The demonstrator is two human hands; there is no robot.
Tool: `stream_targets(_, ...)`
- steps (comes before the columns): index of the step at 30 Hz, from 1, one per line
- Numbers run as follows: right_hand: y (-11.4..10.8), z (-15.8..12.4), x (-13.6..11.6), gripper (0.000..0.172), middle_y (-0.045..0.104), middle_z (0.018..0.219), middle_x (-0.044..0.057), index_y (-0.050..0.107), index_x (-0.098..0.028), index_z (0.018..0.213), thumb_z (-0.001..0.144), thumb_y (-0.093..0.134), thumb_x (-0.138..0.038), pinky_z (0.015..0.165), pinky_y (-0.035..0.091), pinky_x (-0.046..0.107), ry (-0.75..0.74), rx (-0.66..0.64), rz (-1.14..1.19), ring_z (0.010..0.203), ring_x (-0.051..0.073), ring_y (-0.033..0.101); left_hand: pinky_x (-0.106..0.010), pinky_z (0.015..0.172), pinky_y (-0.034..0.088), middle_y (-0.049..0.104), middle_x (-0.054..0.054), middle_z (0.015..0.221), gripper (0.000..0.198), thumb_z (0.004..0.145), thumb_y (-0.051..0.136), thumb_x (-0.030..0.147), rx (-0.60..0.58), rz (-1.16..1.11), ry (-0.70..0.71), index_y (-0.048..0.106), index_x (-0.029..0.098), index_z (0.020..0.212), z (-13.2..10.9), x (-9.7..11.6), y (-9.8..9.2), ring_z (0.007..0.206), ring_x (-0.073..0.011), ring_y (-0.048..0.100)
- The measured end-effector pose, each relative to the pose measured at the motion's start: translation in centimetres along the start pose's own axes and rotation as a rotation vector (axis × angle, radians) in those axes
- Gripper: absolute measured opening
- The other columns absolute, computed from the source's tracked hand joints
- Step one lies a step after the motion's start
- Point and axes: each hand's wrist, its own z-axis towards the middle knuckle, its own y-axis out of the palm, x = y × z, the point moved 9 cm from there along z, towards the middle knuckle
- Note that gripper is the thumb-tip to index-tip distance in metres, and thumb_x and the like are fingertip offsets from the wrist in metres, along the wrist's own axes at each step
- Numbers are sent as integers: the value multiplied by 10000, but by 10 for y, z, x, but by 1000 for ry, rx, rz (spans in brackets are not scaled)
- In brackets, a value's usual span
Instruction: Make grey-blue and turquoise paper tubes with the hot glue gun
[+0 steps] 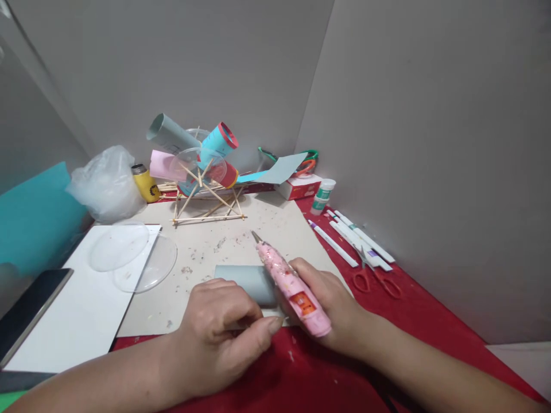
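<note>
My right hand (327,298) is wrapped around a pink hot glue pen (293,287). Its metal nozzle points up and to the left, and an orange window shows on its side. Curled loosely, my left hand (224,327) has its thumb pointing right, toward the pen; whatever its fingers hold, if anything, is hidden. A rolled grey-blue paper tube (245,281) lies on the board just beyond this hand. The hand covers part of the tube, and I cannot tell whether they touch. Farther back stands a stick frame (209,218) carrying clear discs and coloured paper cylinders (213,143).
Clear plastic discs (161,269) overlap a white sheet (73,310) at left. A plastic bag (107,183) and yellow bottle (146,183) stand behind. On the right lie red-handled scissors (361,280), several white markers (333,244) and stacked tubs (322,198). Grey walls enclose the table.
</note>
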Motion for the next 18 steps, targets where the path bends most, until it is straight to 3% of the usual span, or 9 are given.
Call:
stream_targets(3, -27, 0, 5, 103, 518, 622, -34, 440, -252, 817, 859, 532, -233, 479, 390, 248, 54, 224, -41, 486, 137, 504, -238, 516, 352, 544, 8, 484, 281, 867, 563, 195, -12, -46, -47, 521, 174, 590, 1, 1, -3, 466, -93, 458)
stream_targets(6, -57, -1, 9, 117, 542, 605, -17, 478, -248, 773, 867, 543, -273, 513, 439, 268, 111, 438, -65, 503, 154, 532, -227, 503, 341, 507, 15, 492, 283, 852, 549, 239, -178, -136, -285, 517, 172, 579, 3, -6, 5, 481, -91, 433)
stream_targets(9, -71, 1, 13, 134, 564, 602, -12, 507, -241, 744, 865, 547, -280, 510, 445, 276, 118, 519, -81, 501, 160, 540, -219, 534, 383, 518, 13, 545, 258, 825, 566, 309, -448, -292, -608, 542, 169, 610, -6, -11, 19, 534, -101, 454)
stream_targets(12, -69, 4, 14, 151, 572, 584, -20, 511, -239, 726, 861, 562, -280, 475, 432, 268, 77, 505, -107, 469, 154, 541, -213, 546, 403, 554, 7, 589, 252, 816, 585, 347, -577, -411, -771, 571, 157, 650, -11, -19, 18, 556, -100, 475)
stream_targets(15, -64, 3, 14, 154, 590, 579, -12, 512, -240, 737, 873, 563, -291, 456, 435, 270, 22, 489, -161, 456, 159, 563, -209, 565, 435, 609, -4, 626, 240, 828, 596, 352, -546, -363, -755, 626, 141, 717, -3, -57, -6, 563, -98, 522)
stream_targets(18, -58, 0, 20, 124, 651, 632, 26, 549, -235, 812, 896, 541, -325, 473, 469, 294, 10, 438, -223, 509, 196, 623, -224, 587, 488, 670, -20, 678, 230, 859, 565, 327, -375, -22, -755, 644, 143, 746, 9, -136, -57, 590, -117, 599)
